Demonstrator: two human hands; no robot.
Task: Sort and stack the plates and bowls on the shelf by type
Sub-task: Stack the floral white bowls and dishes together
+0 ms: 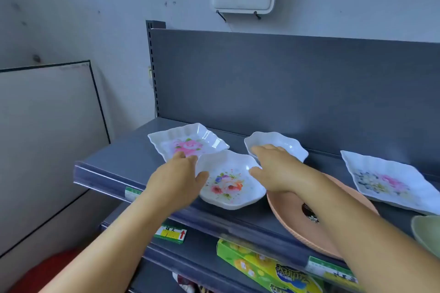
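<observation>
Grey shelf (114, 169) against a pale wall. Nearest you, the orange plate (285, 216) sits under your right arm. Your left hand (176, 181) and right hand (273, 169), fingers loose, holding nothing, flank the flowered bowl (229, 183). Farther back: rose plate (188, 143) left, white bowl (283, 143) right.
</observation>
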